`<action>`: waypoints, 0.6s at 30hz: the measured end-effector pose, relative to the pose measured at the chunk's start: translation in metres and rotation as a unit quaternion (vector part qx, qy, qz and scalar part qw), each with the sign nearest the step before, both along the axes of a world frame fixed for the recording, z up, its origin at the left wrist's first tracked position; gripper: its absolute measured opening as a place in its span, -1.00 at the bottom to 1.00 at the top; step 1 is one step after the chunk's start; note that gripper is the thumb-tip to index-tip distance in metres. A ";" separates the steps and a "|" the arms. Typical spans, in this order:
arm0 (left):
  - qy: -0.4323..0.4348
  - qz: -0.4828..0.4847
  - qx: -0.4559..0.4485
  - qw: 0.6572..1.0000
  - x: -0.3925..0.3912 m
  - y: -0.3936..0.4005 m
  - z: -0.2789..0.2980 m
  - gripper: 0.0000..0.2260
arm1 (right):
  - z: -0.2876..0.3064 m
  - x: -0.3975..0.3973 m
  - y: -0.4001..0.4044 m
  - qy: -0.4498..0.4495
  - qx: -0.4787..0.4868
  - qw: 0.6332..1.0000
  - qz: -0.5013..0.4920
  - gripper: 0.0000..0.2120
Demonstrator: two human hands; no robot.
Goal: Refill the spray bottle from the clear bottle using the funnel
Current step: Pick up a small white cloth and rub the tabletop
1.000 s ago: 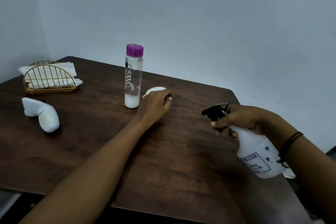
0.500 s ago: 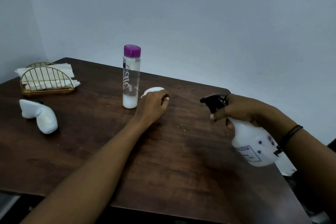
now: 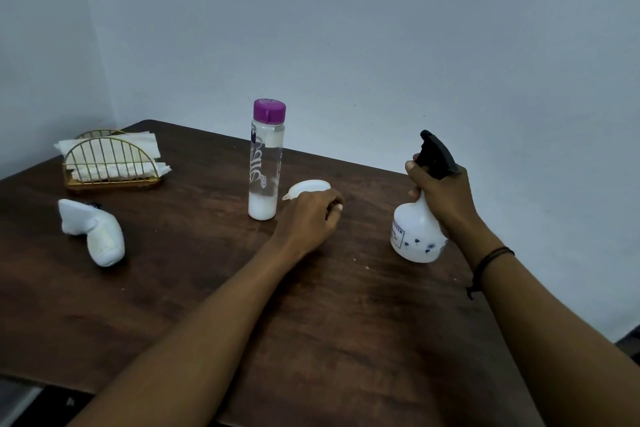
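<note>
1. Pale blue-grey walls (image 3: 381, 28) meeting in a corner at the upper left of the frame; below them a dark wooden bench (image 3: 346, 322) filling the lower half.
2. Near frame centre, standing upright on the bench: clear bottle (image 3: 264, 170) with purple cap (image 3: 269, 110), closed, white lettering down its side, a white layer at its bottom.
3. Just right of the clear bottle, lying on the bench: white funnel (image 3: 308, 186), partly hidden behind the left hand (image 3: 310, 218).
4. Left hand resting over the funnel, fingers curled down around its near edge; whether gripping it or only touching, cannot tell.
5. Right of centre: white spray bottle (image 3: 415, 236), upright, black trigger head (image 3: 435, 154) still fitted, blue print on its body, base at or just above the bench surface.
6. Right hand (image 3: 445, 198) wrapped around the neck of the spray bottle just under the trigger head; dark cord bracelet (image 3: 488, 262) on that wrist.
7. Hands well apart from each other.
8. Upper left of the bench: gold wire napkin holder (image 3: 110, 163) holding white paper napkins (image 3: 107, 147).
9. In front of the holder, at the left: rolled white cloth (image 3: 95, 232) lying on its side.
</note>
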State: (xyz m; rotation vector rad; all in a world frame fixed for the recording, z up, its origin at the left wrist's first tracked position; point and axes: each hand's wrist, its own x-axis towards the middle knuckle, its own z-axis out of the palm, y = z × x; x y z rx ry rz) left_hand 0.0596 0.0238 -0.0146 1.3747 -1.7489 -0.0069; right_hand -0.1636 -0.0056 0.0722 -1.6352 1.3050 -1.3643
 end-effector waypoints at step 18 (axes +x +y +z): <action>0.002 0.003 0.008 1.000 -0.003 0.008 0.005 -0.84 | -0.051 0.013 0.016 -0.036 -0.174 0.948 -0.265 -0.48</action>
